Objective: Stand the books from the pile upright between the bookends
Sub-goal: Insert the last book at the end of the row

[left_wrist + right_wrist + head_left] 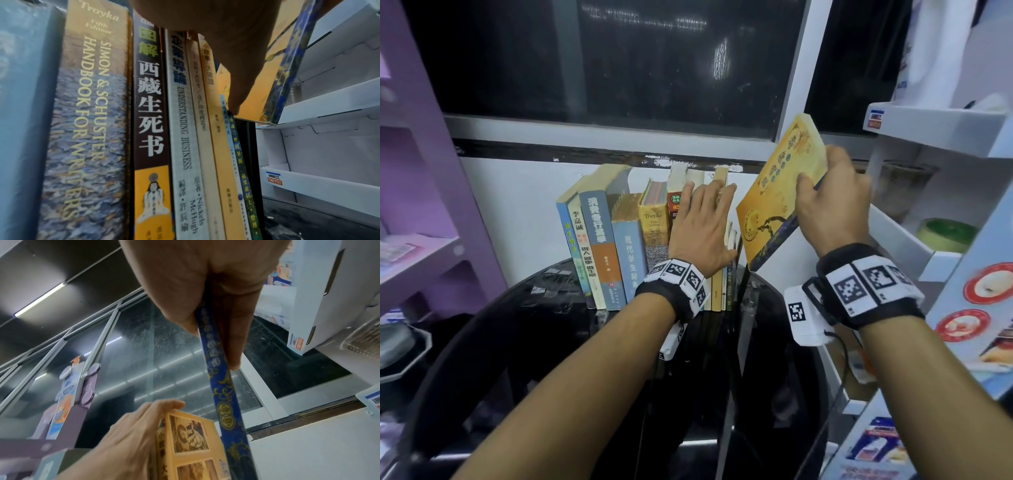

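Note:
A row of upright books [602, 246] stands on the black round table [544, 329] against the wall. My left hand [702, 226] lies flat with straight fingers on the books at the row's right end; its thumb [234, 104] points down beside a tan book [213, 129]. My right hand [832, 202] grips a yellow book [774, 195] by its blue spine [222, 386]. This book hangs tilted above the right end of the row. Below it a thin black bookend [249, 146] stands against the last slim books. The left bookend is hidden.
A white display rack [928, 137] with shelves stands close on the right, holding a roll of tape [945, 233]. A purple shelf unit [431, 171] is on the left. A dark window [619, 68] sits behind the books. A black dish [400, 346] lies low left.

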`<state>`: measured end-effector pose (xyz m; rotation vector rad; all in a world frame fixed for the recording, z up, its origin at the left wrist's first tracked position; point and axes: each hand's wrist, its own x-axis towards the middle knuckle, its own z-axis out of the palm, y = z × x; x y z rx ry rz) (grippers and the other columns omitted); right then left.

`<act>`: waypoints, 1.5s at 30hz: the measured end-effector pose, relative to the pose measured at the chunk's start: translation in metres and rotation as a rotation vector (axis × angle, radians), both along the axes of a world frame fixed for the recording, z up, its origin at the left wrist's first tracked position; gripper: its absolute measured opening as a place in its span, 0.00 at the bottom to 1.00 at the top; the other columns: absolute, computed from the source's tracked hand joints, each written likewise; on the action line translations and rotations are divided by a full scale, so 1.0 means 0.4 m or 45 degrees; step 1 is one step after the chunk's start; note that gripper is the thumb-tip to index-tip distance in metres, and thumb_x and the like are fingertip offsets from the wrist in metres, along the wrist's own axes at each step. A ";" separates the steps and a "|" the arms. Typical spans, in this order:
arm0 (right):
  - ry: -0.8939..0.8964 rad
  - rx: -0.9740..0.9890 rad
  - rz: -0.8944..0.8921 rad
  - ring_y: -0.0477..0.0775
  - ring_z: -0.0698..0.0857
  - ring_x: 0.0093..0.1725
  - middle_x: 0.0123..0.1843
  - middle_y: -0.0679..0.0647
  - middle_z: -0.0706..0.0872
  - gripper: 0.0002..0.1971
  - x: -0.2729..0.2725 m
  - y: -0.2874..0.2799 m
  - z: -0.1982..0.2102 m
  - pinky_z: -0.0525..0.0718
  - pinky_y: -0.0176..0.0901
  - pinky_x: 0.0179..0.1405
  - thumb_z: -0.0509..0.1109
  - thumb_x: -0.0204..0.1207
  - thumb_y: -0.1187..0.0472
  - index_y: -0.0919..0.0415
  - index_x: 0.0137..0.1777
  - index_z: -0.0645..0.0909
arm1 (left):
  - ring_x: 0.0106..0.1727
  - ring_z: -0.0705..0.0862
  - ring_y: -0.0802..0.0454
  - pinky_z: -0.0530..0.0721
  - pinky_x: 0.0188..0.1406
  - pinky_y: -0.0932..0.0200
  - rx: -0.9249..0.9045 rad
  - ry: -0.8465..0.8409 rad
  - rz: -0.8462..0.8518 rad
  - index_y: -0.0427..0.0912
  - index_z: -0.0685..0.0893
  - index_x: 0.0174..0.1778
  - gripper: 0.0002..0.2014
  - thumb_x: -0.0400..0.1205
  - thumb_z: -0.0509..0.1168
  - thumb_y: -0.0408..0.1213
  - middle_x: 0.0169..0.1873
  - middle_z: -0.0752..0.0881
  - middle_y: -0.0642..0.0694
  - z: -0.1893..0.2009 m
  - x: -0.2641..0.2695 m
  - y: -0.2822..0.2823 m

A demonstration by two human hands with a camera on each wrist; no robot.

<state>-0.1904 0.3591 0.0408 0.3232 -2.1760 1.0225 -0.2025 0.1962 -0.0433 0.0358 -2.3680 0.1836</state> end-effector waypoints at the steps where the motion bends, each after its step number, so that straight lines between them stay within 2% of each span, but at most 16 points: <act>1: -0.006 0.050 -0.013 0.67 0.85 0.53 0.56 0.64 0.86 0.16 -0.003 -0.012 -0.002 0.86 0.58 0.53 0.63 0.82 0.59 0.62 0.68 0.73 | 0.76 0.66 0.41 0.41 0.82 0.43 -0.003 0.004 0.003 0.43 0.60 0.80 0.49 0.67 0.68 0.64 0.75 0.67 0.41 -0.001 0.000 0.000; 4: -0.025 0.183 -0.066 0.71 0.83 0.53 0.55 0.67 0.85 0.16 -0.016 -0.037 -0.018 0.81 0.57 0.49 0.62 0.83 0.60 0.64 0.68 0.72 | 0.76 0.66 0.41 0.40 0.82 0.43 -0.007 0.006 -0.003 0.43 0.61 0.80 0.49 0.67 0.69 0.64 0.75 0.67 0.41 -0.004 -0.002 -0.002; 7: -0.044 0.226 -0.071 0.72 0.83 0.52 0.53 0.68 0.85 0.17 -0.030 -0.057 -0.036 0.81 0.58 0.47 0.62 0.83 0.61 0.65 0.69 0.70 | 0.76 0.66 0.41 0.41 0.82 0.43 -0.022 0.014 0.002 0.43 0.61 0.79 0.49 0.67 0.68 0.65 0.75 0.67 0.41 -0.007 -0.004 -0.006; 9: -0.064 0.250 -0.064 0.72 0.84 0.51 0.52 0.68 0.85 0.16 -0.043 -0.065 -0.050 0.84 0.60 0.48 0.62 0.83 0.60 0.64 0.69 0.71 | 0.76 0.66 0.41 0.42 0.82 0.43 -0.027 0.017 0.006 0.43 0.61 0.79 0.50 0.66 0.69 0.65 0.75 0.67 0.42 -0.009 -0.006 -0.007; 17: -0.192 0.337 -0.014 0.72 0.82 0.55 0.56 0.70 0.83 0.16 -0.076 -0.083 -0.100 0.83 0.62 0.53 0.62 0.83 0.59 0.62 0.69 0.72 | 0.75 0.66 0.42 0.41 0.81 0.44 -0.031 0.032 -0.029 0.44 0.61 0.80 0.53 0.63 0.73 0.63 0.75 0.68 0.42 -0.011 -0.009 -0.015; 22: -0.194 0.364 0.033 0.70 0.83 0.54 0.55 0.68 0.84 0.13 -0.087 -0.089 -0.116 0.81 0.54 0.50 0.63 0.83 0.61 0.64 0.65 0.75 | 0.76 0.66 0.41 0.40 0.80 0.44 -0.055 0.011 -0.052 0.44 0.58 0.82 0.59 0.60 0.75 0.67 0.76 0.67 0.41 -0.009 -0.006 -0.019; 26: -0.211 0.363 0.060 0.70 0.83 0.53 0.54 0.68 0.85 0.13 -0.094 -0.098 -0.127 0.82 0.56 0.50 0.64 0.82 0.61 0.64 0.65 0.75 | 0.76 0.67 0.41 0.41 0.80 0.43 -0.065 0.013 -0.066 0.44 0.58 0.82 0.59 0.59 0.76 0.66 0.76 0.67 0.41 -0.012 -0.008 -0.022; 31: -0.236 0.391 0.113 0.70 0.84 0.53 0.53 0.67 0.85 0.14 -0.105 -0.109 -0.134 0.80 0.51 0.48 0.65 0.82 0.61 0.63 0.66 0.75 | 0.75 0.68 0.41 0.43 0.80 0.43 -0.081 0.042 -0.072 0.44 0.60 0.81 0.60 0.57 0.77 0.67 0.75 0.69 0.41 -0.014 -0.014 -0.024; 36: -0.286 0.385 0.175 0.73 0.80 0.61 0.60 0.70 0.83 0.20 -0.108 -0.110 -0.135 0.80 0.58 0.56 0.59 0.85 0.58 0.56 0.77 0.69 | 0.75 0.69 0.40 0.43 0.80 0.43 -0.072 0.047 -0.083 0.44 0.59 0.82 0.61 0.56 0.77 0.67 0.75 0.69 0.41 -0.016 -0.015 -0.024; 43: -0.261 0.345 0.244 0.72 0.82 0.57 0.57 0.68 0.86 0.19 -0.119 -0.116 -0.145 0.78 0.54 0.55 0.50 0.88 0.53 0.59 0.68 0.77 | 0.74 0.70 0.41 0.44 0.80 0.42 -0.086 0.078 -0.087 0.44 0.60 0.81 0.60 0.56 0.78 0.65 0.75 0.70 0.41 -0.020 -0.018 -0.022; 45: -0.270 0.325 0.269 0.71 0.81 0.58 0.58 0.67 0.86 0.19 -0.118 -0.115 -0.146 0.77 0.54 0.57 0.49 0.89 0.53 0.58 0.69 0.77 | 0.73 0.70 0.41 0.44 0.80 0.42 -0.089 0.093 -0.096 0.44 0.62 0.80 0.59 0.56 0.78 0.64 0.74 0.70 0.41 -0.022 -0.019 -0.023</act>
